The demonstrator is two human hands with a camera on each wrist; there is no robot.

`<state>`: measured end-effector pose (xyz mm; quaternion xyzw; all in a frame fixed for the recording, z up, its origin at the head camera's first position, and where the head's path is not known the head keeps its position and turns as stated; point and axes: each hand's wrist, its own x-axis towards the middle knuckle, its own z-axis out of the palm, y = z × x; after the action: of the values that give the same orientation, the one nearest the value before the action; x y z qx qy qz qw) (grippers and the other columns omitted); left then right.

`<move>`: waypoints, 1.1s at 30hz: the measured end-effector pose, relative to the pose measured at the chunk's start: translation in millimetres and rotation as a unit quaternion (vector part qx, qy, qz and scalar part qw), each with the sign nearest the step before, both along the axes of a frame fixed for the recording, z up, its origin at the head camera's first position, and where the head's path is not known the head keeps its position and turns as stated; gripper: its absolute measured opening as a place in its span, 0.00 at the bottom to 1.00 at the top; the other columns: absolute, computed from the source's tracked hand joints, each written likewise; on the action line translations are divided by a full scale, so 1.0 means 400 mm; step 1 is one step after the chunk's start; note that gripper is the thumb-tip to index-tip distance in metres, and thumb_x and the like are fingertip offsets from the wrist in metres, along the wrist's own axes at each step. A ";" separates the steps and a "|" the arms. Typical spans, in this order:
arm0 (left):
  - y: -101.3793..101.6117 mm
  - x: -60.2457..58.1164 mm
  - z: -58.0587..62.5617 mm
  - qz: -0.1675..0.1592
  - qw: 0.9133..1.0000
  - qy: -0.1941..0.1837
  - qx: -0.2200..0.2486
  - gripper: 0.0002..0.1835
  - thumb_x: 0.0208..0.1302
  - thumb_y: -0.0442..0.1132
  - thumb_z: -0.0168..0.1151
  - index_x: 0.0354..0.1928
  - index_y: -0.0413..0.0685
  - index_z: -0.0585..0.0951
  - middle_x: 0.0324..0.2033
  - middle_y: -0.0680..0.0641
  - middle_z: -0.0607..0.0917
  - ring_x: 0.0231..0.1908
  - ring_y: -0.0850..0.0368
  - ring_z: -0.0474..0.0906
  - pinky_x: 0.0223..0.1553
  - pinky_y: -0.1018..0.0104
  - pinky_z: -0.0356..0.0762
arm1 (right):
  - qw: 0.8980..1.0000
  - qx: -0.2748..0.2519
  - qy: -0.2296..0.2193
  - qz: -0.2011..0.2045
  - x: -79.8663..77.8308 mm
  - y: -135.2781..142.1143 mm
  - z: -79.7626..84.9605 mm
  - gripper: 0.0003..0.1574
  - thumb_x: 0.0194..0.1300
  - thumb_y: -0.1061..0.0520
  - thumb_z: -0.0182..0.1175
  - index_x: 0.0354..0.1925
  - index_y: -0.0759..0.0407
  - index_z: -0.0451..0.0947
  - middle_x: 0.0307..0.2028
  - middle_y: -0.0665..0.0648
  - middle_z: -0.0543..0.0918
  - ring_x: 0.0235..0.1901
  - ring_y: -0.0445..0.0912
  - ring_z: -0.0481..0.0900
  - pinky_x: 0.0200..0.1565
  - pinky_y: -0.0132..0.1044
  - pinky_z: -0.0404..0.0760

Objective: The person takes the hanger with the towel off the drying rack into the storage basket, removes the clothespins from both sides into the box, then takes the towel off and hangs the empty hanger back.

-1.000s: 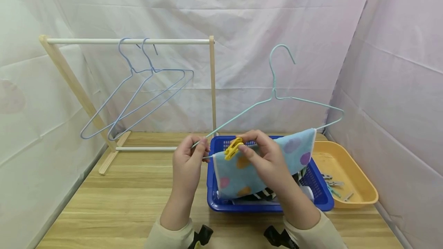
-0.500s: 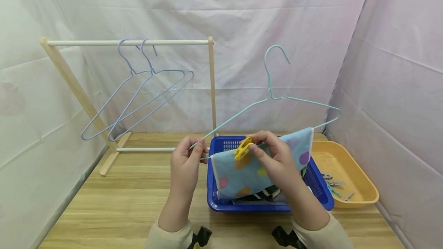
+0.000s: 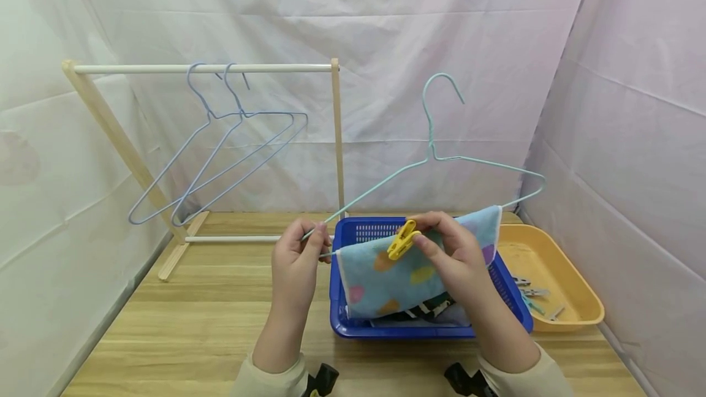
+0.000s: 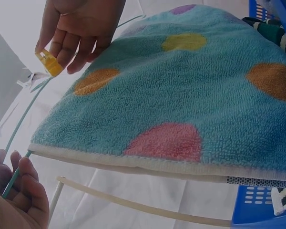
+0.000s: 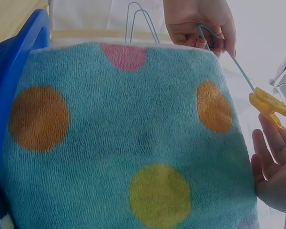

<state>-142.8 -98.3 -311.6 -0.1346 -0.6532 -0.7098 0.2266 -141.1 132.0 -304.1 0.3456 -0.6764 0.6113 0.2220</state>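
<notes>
A mint-green wire hanger (image 3: 430, 133) is held up over the blue basket, its hook upward. My left hand (image 3: 298, 250) grips the hanger's left corner. Folded over the lower bar is a light-blue towel (image 3: 369, 287) with coloured dots. Between thumb and fingers, my right hand (image 3: 452, 256) pinches a yellow clothespin (image 3: 402, 239) in front of the towel's upper edge. In the right wrist view the clothespin (image 5: 269, 106) shows beside that edge; whether it touches the towel I cannot tell.
The blue basket (image 3: 347, 328) stands below with striped cloth inside. At right, a yellow tray (image 3: 573, 305) holds several clothespins (image 3: 534, 293). Two blue hangers (image 3: 206, 139) hang on a wooden rack (image 3: 336, 127) at the back left.
My right hand has shifted right along the towel with the clothespin. My left hand and the hanger have moved slightly left overall.
</notes>
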 end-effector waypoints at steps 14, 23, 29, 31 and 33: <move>-0.003 0.003 -0.008 0.007 1.000 -0.002 0.009 0.13 0.71 0.32 0.55 0.28 0.31 0.72 0.24 0.45 0.77 0.23 0.58 0.75 0.25 0.68 0.79 | 1.000 -0.007 -0.020 -0.003 0.017 0.031 -0.002 0.12 0.67 0.77 0.50 0.48 0.76 0.73 0.45 0.56 0.81 0.46 0.45 0.76 0.51 0.30 0.75; -0.003 0.000 -0.014 0.003 1.000 -0.004 0.017 0.13 0.71 0.32 0.55 0.28 0.31 0.71 0.25 0.44 0.76 0.24 0.54 0.75 0.24 0.68 0.79 | 0.999 -0.027 -0.016 0.017 0.016 0.064 -0.019 0.15 0.67 0.78 0.49 0.50 0.74 0.74 0.48 0.56 0.81 0.47 0.45 0.75 0.51 0.30 0.74; -0.003 0.001 -0.013 0.006 1.000 -0.009 0.015 0.13 0.71 0.32 0.55 0.28 0.31 0.71 0.25 0.44 0.76 0.25 0.53 0.76 0.25 0.68 0.79 | 1.000 -0.027 -0.011 0.010 0.012 0.084 -0.031 0.17 0.68 0.77 0.48 0.53 0.73 0.74 0.48 0.56 0.81 0.46 0.44 0.75 0.46 0.27 0.76; -0.002 0.002 -0.013 0.007 1.000 -0.009 0.015 0.13 0.71 0.32 0.55 0.28 0.30 0.71 0.25 0.44 0.76 0.25 0.54 0.75 0.25 0.68 0.79 | 1.000 -0.026 -0.015 0.003 0.013 0.092 -0.034 0.18 0.68 0.77 0.48 0.53 0.72 0.75 0.49 0.56 0.81 0.46 0.44 0.76 0.46 0.27 0.76; -0.002 0.002 -0.013 0.007 1.000 -0.009 0.015 0.13 0.71 0.32 0.55 0.28 0.30 0.71 0.25 0.44 0.76 0.25 0.54 0.75 0.25 0.68 0.79 | 1.000 -0.025 -0.015 0.002 0.014 0.099 -0.037 0.18 0.68 0.77 0.47 0.54 0.72 0.75 0.50 0.55 0.81 0.47 0.43 0.76 0.47 0.27 0.75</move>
<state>-142.1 -99.1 -316.7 -0.1208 -0.6450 -0.7194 0.2277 -135.7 171.4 -319.0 0.3319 -0.6634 0.6337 0.2195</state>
